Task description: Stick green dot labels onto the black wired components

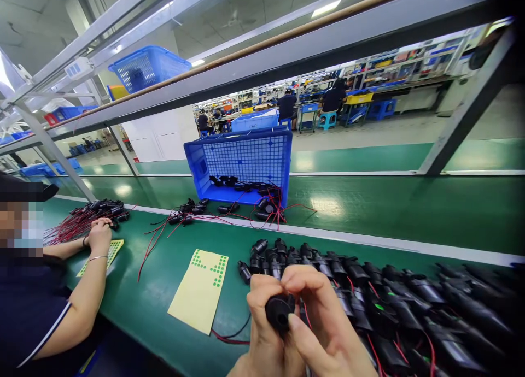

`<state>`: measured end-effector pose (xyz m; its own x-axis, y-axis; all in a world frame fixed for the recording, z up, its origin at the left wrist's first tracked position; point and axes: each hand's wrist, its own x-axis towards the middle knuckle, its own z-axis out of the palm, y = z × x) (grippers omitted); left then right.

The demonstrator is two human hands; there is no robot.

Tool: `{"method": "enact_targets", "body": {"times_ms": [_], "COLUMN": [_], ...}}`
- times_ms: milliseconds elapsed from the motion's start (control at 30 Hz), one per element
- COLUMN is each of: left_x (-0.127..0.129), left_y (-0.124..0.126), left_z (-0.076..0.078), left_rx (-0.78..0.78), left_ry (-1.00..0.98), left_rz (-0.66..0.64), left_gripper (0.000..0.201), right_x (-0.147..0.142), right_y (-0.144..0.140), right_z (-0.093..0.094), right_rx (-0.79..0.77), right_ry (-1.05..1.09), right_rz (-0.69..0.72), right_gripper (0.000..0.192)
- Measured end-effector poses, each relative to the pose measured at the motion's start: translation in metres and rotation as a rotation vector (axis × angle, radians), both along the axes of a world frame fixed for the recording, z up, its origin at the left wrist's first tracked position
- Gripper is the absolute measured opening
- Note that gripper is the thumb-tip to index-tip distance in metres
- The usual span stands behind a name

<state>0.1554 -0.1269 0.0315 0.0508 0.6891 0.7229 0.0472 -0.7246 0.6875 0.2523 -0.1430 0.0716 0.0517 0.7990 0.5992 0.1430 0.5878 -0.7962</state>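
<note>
Both of my hands are closed round one small black cylindrical pump-like unit [280, 311], its round end with a dark hole turned toward me. My left hand [261, 325] grips it from the left, while my right hand [322, 317] has its thumb against the right edge of that end. Red and black wires [232, 339] trail on the left below my hands. A pale yellow sheet [199, 295] with green round stickers lies on the bench left of my hands. Behind and to the right, many similar black units [394, 306] lie in rows, one with a green sticker.
A tipped blue crate [241, 166] holds black units, with wired ones lying before it. At left a co-worker's hand [100, 232] is by a wire pile [74, 227] and another sticker sheet [112, 251]. A metal shelf frame [262, 54] crosses above the green bench [135, 306].
</note>
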Motion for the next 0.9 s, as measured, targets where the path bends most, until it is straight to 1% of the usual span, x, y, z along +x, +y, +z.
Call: {"method": "enact_targets", "body": {"times_ms": [67,133,167,233,267,300,367,433,533,600,667,733,900], "left_x": [-0.01,-0.024,-0.031,-0.044,-0.05,-0.053,-0.057,-0.058,-0.059,-0.061,-0.062,-0.062,-0.063], "left_y": [0.002,0.004,0.005,0.006,0.006,0.006,0.007,0.007,0.008,0.009,0.007,0.005,0.003], "left_z": [0.007,0.019,0.026,0.04,0.046,0.051,0.058,0.061,0.059,0.057,0.058,0.062,0.069], "left_rx": [-0.079,-0.242,-0.33,-0.463,-0.502,-0.522,-0.53,-0.55,-0.626,-0.639,-0.642,-0.665,-0.696], "left_ry": [0.02,0.058,0.072,0.081,0.088,0.099,0.115,0.094,-0.013,-0.099,-0.135,-0.115,-0.045], "left_rz": [-0.122,-0.256,-0.309,-0.402,-0.438,-0.466,-0.516,-0.577,-0.683,-0.726,-0.73,-0.705,-0.636], "left_gripper": [0.017,0.021,0.023,0.024,0.026,0.029,0.036,0.042,0.044,0.046,0.049,0.048,0.034], "right_x": [0.005,0.012,0.016,0.024,0.026,0.029,0.031,0.03,0.029,0.027,0.025,0.023,0.019], "right_y": [0.003,0.007,0.009,0.012,0.013,0.014,0.015,0.017,0.019,0.02,0.021,0.021,0.023], "right_z": [0.006,0.016,0.022,0.033,0.036,0.039,0.04,0.039,0.037,0.037,0.037,0.037,0.032], "right_rx": [-0.078,-0.13,-0.138,-0.116,-0.097,-0.081,-0.05,0.011,0.156,0.244,0.312,0.373,0.462], "right_ry": [-0.007,-0.088,-0.151,-0.275,-0.33,-0.375,-0.436,-0.47,-0.459,-0.445,-0.444,-0.453,-0.49], "right_rz": [0.065,0.139,0.185,0.271,0.301,0.311,0.273,0.2,0.081,0.002,-0.062,-0.1,-0.126], "right_gripper": [0.013,0.016,0.021,0.045,0.055,0.059,0.053,0.043,0.039,0.035,0.034,0.034,0.036]}}
